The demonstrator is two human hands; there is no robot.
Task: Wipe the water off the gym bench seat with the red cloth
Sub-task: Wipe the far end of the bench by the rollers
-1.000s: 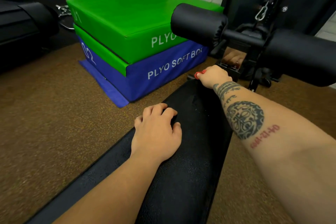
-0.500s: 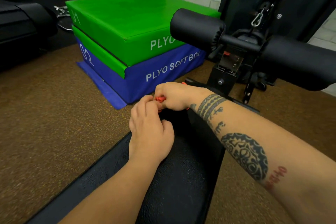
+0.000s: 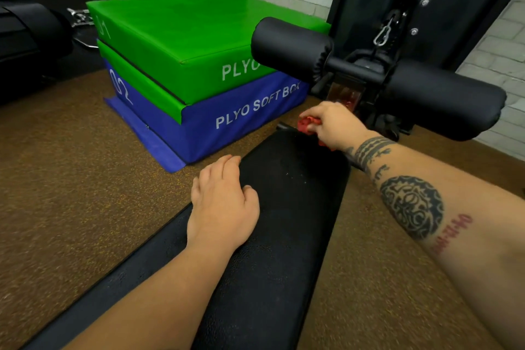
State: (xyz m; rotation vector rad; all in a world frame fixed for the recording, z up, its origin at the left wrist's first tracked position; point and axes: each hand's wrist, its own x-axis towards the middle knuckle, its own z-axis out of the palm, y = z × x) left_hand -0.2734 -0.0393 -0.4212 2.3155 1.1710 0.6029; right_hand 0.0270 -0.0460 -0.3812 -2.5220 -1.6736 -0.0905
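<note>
The black padded bench seat (image 3: 284, 221) runs from the bottom of the view toward the far middle. A few small water specks glint near its far end. My right hand (image 3: 332, 125) is at the seat's far end, shut on the bunched red cloth (image 3: 308, 125), which pokes out on the hand's left side. My left hand (image 3: 224, 204) lies flat on the seat's left edge, fingers together and curled over the edge, holding nothing.
Stacked green and blue soft plyo boxes (image 3: 199, 65) stand on the brown floor left of the bench. Two black roller pads (image 3: 292, 50) on a crossbar hang just beyond the seat's end. A dark machine frame (image 3: 397, 8) and a brick wall lie behind.
My right hand moved with the red cloth from the seat's left edge near my left hand back out to the far end. My left hand settled flat on the seat.
</note>
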